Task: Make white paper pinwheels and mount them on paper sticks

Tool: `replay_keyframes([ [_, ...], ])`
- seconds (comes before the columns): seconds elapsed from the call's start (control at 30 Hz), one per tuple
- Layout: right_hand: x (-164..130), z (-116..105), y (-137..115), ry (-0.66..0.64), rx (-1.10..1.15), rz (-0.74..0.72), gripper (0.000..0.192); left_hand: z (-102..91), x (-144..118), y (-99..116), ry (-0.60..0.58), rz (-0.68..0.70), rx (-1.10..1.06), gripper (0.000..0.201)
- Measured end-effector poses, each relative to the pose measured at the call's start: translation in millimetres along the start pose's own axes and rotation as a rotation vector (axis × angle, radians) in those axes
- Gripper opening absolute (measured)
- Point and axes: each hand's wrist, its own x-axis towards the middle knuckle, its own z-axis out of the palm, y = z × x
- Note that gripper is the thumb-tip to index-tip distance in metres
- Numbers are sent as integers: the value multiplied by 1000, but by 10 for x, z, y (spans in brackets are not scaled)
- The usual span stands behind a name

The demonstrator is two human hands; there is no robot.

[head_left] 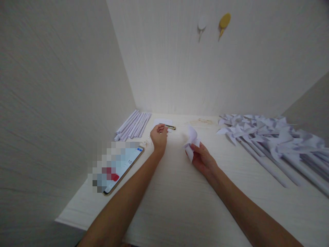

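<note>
A folded white paper pinwheel (191, 137) is pinched in my right hand (203, 159), thumb on top and its blades sticking up past the fingers. My left hand (158, 138) hovers over the table further left, with its fingers curled in. Whatever those fingers hold, if anything, is too small to make out. Just beyond them lie a utility knife (172, 127) and a white sheet of paper (161, 121). Small white bits (146, 142) are scattered beside my left wrist.
Rolled paper sticks (134, 126) lie stacked at the back left, with a phone (124, 169) in front of them. Many paper pinwheels on sticks (272, 137) are heaped at the right. Walls close off the table (169, 206) at the back and left; two hooks (224, 22) hang above.
</note>
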Motion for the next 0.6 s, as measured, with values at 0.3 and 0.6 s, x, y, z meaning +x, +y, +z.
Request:
replay_keyframes([
  [0.3, -1, 2, -8, 13, 41, 77, 32, -290, 820, 90, -297, 241, 1253, 27],
  [0.6, 31, 2, -5, 2, 92, 120, 33, -360, 1132, -53, -364, 188, 1297, 27],
])
